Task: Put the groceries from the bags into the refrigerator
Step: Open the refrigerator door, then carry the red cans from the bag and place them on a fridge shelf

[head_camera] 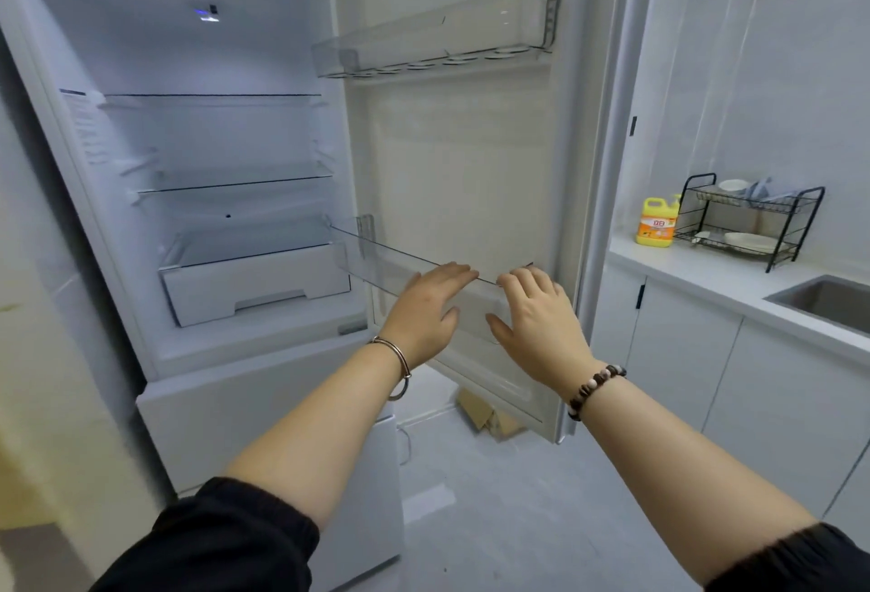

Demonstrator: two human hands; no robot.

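A person stands at the open fridge (212, 50), both hands on the clear lower bin (376, 262) of its door (461, 158). The left hand (426, 309) lies flat, fingers straight across the bin's rim. The right hand (536, 323) hooks its fingers over that rim, tips hidden behind it. Below the door, cardboard (473, 408) shows only in part. Right of the door, a sink (828, 304) is cut off by the frame edge.

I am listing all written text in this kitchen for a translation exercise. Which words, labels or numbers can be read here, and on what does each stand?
"立白": on the label of the yellow bottle.
Sticker on the left inner wall of the refrigerator: printed lines, too blurred to read.
Lit panel at the top inside: nothing readable.
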